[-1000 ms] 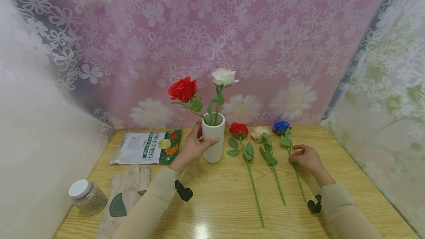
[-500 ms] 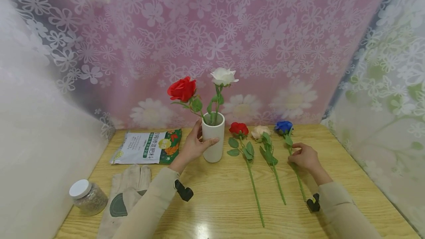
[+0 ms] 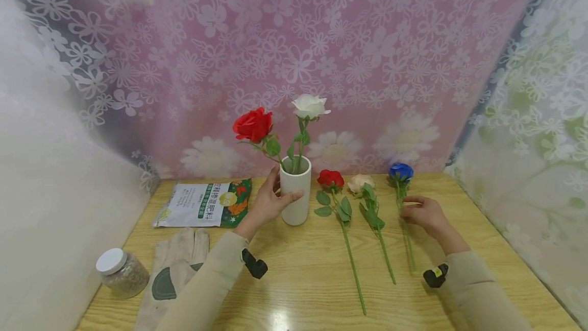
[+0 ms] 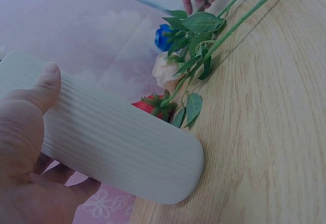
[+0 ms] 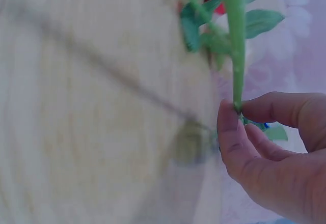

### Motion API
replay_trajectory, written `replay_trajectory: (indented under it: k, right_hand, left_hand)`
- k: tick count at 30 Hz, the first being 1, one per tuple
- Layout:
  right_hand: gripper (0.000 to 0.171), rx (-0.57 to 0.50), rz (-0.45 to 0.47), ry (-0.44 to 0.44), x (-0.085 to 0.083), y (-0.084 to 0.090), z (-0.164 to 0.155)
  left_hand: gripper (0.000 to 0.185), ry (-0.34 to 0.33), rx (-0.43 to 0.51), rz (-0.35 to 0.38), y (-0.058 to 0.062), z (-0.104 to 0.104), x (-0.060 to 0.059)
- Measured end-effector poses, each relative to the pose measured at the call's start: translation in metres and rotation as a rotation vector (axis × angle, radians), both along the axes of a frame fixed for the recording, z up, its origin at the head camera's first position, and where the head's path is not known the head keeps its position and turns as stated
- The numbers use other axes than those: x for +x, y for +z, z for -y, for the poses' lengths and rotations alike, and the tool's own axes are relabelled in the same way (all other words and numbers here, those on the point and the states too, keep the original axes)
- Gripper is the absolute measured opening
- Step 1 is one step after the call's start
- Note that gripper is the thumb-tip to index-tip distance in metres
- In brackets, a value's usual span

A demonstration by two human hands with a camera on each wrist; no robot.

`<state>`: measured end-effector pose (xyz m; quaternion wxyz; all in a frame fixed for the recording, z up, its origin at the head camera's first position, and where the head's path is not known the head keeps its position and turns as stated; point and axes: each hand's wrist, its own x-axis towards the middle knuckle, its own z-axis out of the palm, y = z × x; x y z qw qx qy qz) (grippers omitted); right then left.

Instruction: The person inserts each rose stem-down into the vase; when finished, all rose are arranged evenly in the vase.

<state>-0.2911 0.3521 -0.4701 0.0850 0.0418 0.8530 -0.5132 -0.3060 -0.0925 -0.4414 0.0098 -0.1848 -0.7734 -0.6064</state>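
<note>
My left hand (image 3: 265, 204) holds the ribbed white vase (image 3: 295, 206) around its side, thumb across the front; the left wrist view shows the vase's wall (image 4: 122, 137) and base edge at the tabletop. A large red rose (image 3: 252, 124) leans left out of the vase, and a white rose (image 3: 310, 107) stands upright in it. At the right, my right hand (image 3: 428, 215) pinches the stem of a blue rose (image 3: 400, 173) between thumb and fingers. In the right wrist view that green stem (image 5: 236, 46) is raised, its shadow falling apart from it on the wood.
A smaller red rose (image 3: 330, 178) and a cream rose (image 3: 361, 183) lie between vase and right hand, stems toward me. On the left are a printed bag (image 3: 197, 204), work gloves (image 3: 171, 269) and a white-lidded jar (image 3: 123, 274). A flowered curtain (image 3: 294, 50) backs the table.
My right hand has taken the blue rose's stem and lifted it; the bloom has shifted right and slightly up. The left hand and vase have stayed in place.
</note>
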Motion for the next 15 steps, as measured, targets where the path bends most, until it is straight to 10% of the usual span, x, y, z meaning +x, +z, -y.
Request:
replay_trajectory:
  k: [15]
  right_hand:
    - [0.073,-0.235,-0.113,0.116,0.005,0.044,0.037]
  left_hand:
    - [0.099,0.012,-0.015,0.012,-0.002,0.001,-0.001]
